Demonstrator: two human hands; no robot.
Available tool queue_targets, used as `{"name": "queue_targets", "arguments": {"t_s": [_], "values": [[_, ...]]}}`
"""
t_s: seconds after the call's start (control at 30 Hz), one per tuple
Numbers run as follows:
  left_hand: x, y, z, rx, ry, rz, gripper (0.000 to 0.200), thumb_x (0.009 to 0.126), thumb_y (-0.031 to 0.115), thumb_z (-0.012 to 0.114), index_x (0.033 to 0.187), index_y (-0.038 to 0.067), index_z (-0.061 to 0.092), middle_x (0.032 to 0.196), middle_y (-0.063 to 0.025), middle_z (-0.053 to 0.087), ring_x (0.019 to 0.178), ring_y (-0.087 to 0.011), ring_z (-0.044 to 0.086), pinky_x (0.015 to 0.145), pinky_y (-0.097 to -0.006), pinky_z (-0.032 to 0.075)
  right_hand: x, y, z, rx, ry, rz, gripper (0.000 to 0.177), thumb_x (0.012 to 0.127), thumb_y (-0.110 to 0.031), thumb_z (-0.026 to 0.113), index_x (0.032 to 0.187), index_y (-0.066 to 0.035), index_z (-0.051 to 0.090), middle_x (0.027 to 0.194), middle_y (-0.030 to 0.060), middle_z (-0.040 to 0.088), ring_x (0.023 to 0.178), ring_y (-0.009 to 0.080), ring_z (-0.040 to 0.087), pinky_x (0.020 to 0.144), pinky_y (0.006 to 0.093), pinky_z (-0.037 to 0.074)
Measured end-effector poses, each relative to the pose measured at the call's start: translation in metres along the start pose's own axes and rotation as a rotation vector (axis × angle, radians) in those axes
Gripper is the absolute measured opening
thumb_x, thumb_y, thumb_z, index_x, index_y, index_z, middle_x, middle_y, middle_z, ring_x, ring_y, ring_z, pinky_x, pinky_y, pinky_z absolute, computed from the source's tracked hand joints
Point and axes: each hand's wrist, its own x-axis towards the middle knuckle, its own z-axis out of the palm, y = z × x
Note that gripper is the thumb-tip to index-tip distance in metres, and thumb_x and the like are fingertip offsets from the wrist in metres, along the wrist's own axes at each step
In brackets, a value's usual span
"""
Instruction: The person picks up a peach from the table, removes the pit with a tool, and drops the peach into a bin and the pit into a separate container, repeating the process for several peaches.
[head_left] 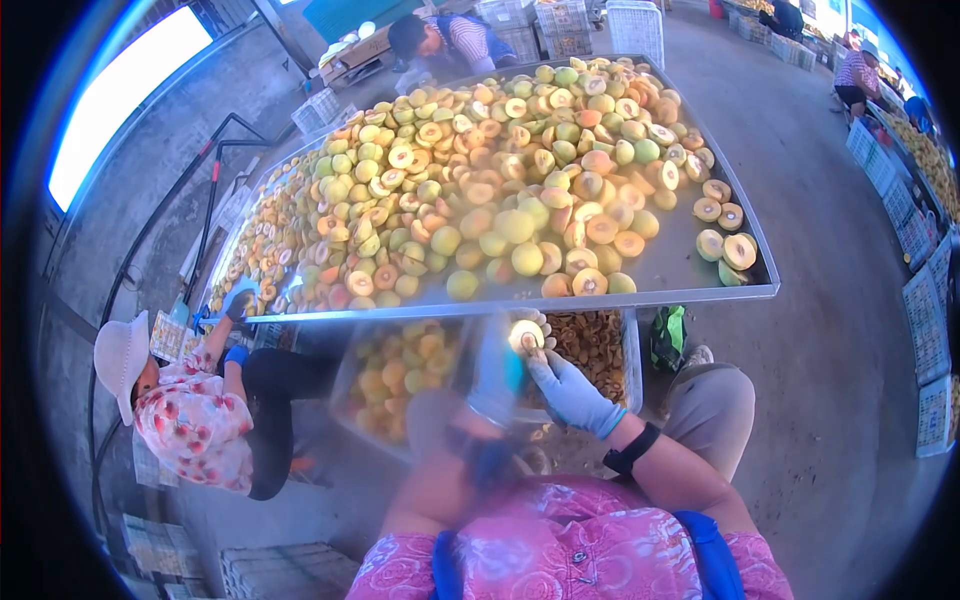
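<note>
My right hand (575,392), in a pale grey-blue glove with a black band at the wrist, is closed at a halved yellow fruit (526,337) with its cut face up. My left hand (496,375), also gloved, is beside the same fruit; a blur hides most of its fingers. Both hands are just below the near edge of a metal-rimmed table (520,304) heaped with whole and halved yellow-green fruit (480,190). Under the hands, a crate (632,360) holds brown pieces.
A crate of whole fruit (400,370) stands left of my hands. A co-worker (195,430) in a light hat sits at the left, and another (455,42) leans over the table's far side. White crates (912,300) line the right. A green-and-black bag (668,338) lies near my foot.
</note>
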Motion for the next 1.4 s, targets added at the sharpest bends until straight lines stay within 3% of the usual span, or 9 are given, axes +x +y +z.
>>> {"name": "queue_targets", "arguments": {"t_s": [0.23,0.5,0.53,0.7,0.77,0.93,1.0,1.33,1.4], "values": [[-0.007,0.008,0.011,0.184,0.067,0.083,0.034,0.096,0.034,0.050,0.100,0.002,0.060,0.091,-0.0112,0.063,0.080,-0.0217,0.063,0.072,-0.0326,0.055,-0.007,-0.017,-0.005,0.185,-0.093,0.188,0.040,0.101,-0.031,0.037,0.102,0.003,0.058,0.095,0.0222,0.062,0.088,0.0310,0.059,0.083,0.0410,0.046],[-0.016,0.007,0.013,0.334,0.097,0.077,0.053,0.099,0.051,0.039,0.096,0.003,0.061,0.087,-0.0079,0.063,0.074,-0.0161,0.062,0.066,-0.0254,0.052,-0.013,-0.036,-0.005,0.224,-0.227,0.098,0.032,0.102,-0.038,0.043,0.110,-0.008,0.051,0.060,-0.0051,0.042,0.041,0.0055,0.035,0.036,0.0217,0.029],[-0.016,0.001,0.008,0.348,0.119,0.125,0.054,0.099,0.052,0.038,0.098,0.003,0.060,0.088,-0.0081,0.063,0.077,-0.0165,0.062,0.069,-0.0265,0.052,-0.014,-0.050,-0.011,0.103,-0.218,0.276,0.025,0.094,-0.023,0.053,0.098,0.001,0.059,0.098,0.0187,0.062,0.090,0.0301,0.060,0.080,0.0385,0.048],[-0.030,0.011,0.014,0.122,0.082,-0.024,0.054,0.101,0.051,0.034,0.101,0.005,0.061,0.092,-0.0052,0.061,0.085,-0.0136,0.060,0.077,-0.0297,0.051,-0.016,-0.031,-0.005,0.271,-0.229,0.293,0.048,0.103,-0.040,0.038,0.115,0.003,0.057,0.108,0.0085,0.060,0.102,0.0143,0.053,0.091,0.0306,0.043],[-0.032,0.006,0.013,0.450,0.129,0.183,0.051,0.101,0.050,0.036,0.103,0.005,0.061,0.091,-0.0045,0.060,0.079,-0.0131,0.060,0.072,-0.0277,0.051,-0.013,-0.019,0.005,0.314,-0.188,0.216,0.033,0.102,-0.037,0.040,0.111,-0.006,0.049,0.061,-0.0012,0.046,0.039,0.0079,0.039,0.034,0.0217,0.032],[-0.021,-0.008,-0.006,0.503,0.182,0.233,0.056,0.100,0.052,0.036,0.099,0.003,0.062,0.086,-0.0042,0.061,0.065,-0.0113,0.059,0.062,-0.0235,0.051,-0.014,-0.014,0.002,0.339,-0.243,0.223,0.033,0.101,-0.038,0.042,0.113,-0.008,0.049,0.065,-0.0033,0.046,0.041,0.0066,0.037,0.035,0.0221,0.029],[-0.019,0.017,0.000,0.212,0.068,-0.055,0.060,0.100,0.053,0.036,0.095,0.001,0.065,0.081,-0.0057,0.064,0.065,-0.0120,0.060,0.062,-0.0234,0.051,-0.016,-0.031,-0.002,0.259,-0.278,0.359,0.036,0.103,-0.029,0.038,0.112,-0.001,0.058,0.107,0.0127,0.062,0.099,0.0197,0.056,0.091,0.0346,0.044],[-0.023,0.032,-0.005,0.559,-0.169,-0.100,0.064,0.099,0.054,0.039,0.074,0.001,0.067,0.071,-0.0057,0.063,0.066,-0.0112,0.057,0.064,-0.0253,0.046,-0.023,-0.031,-0.004,0.554,-0.411,0.417,0.032,0.101,-0.030,0.045,0.114,-0.002,0.056,0.104,0.0039,0.060,0.094,0.0126,0.055,0.085,0.0293,0.047],[-0.023,0.032,-0.009,0.693,-0.210,-0.079,0.064,0.098,0.054,0.040,0.076,0.001,0.067,0.073,-0.0059,0.064,0.067,-0.0109,0.057,0.065,-0.0251,0.046,-0.023,-0.029,-0.003,0.638,-0.500,0.458,0.032,0.099,-0.049,0.042,0.103,-0.017,0.049,0.058,-0.0073,0.032,0.040,0.0043,0.024,0.035,0.0202,0.018]]}}
